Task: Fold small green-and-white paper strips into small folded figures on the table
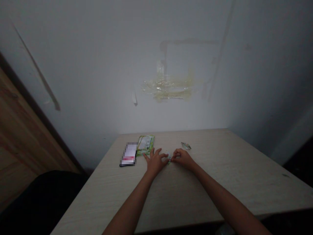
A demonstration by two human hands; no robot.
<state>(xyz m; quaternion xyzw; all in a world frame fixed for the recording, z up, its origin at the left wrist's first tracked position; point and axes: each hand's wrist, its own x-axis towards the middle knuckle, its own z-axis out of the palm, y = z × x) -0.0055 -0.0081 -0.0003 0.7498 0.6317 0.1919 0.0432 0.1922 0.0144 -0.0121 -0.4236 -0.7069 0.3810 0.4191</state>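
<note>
A small piece with light blue and green on it (169,158) is at the table's middle, between my two hands and mostly covered by fingertips. My left hand (156,162) has its thumb and index finger at the left side of this piece, while its other fingers spread out over the tabletop. From the right, my right hand (184,158) pinches the piece's edge between thumb and index finger, the other fingers curled. What kind of thing it is, I cannot make out. Just beyond my left hand lies a stack of green-and-white printed packets (146,143).
A phone (128,155) with a blurred screen lies left of the packets. Behind my right hand is a small, diamond-shaped printed piece (186,145). The pale wooden table (220,163) meets a wall (97,81) carrying clear tape (168,86). A dark shape (44,195) stands at lower left.
</note>
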